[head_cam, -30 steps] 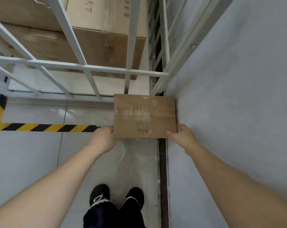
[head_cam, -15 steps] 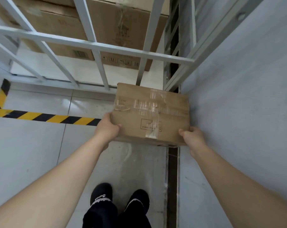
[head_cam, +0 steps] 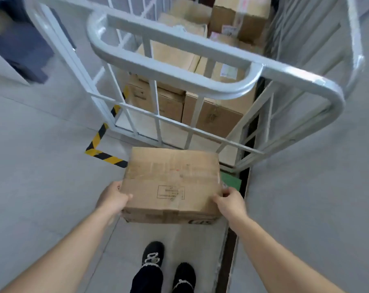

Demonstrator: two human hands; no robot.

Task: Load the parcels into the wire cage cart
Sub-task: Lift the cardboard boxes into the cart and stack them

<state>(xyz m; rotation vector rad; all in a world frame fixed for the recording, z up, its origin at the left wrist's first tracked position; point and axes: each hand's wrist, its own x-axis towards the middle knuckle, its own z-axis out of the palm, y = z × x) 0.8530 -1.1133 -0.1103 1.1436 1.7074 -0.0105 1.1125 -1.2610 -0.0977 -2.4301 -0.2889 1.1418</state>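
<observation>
Person is standing on a grey floor (head_cam: 41, 166), holding one cardboard parcel (head_cam: 173, 182) out in front at about waist level. Parcel is off the ground, short of the cart's near side and lower than its top rail, top face tilting slightly toward the camera.

Left hand (head_cam: 112, 198) is clamping the parcel's left side near the lower corner, thumb lying over the top edge, fingers tucked beneath and out of sight. Right hand (head_cam: 230, 200) is pressing against the right side near the lower right corner, fingers curling onto the top face. Both hands are closed on the box, squeezing it between them.

Wire cage cart (head_cam: 200, 77) is standing straight ahead, pale grey bars, with a looped handle rail (head_cam: 173, 66) crossing the near side at the top. Stacked boxes (head_cam: 211, 111) are filling the inside in several layers; the upper ones are blurring, so the count is probably five or more.

Yellow-and-black hazard tape (head_cam: 99, 140) is running along the floor at the cart's near left corner. A grey wall (head_cam: 316, 187) is rising on the right. Black shoes (head_cam: 152, 255) are showing below the parcel.
</observation>
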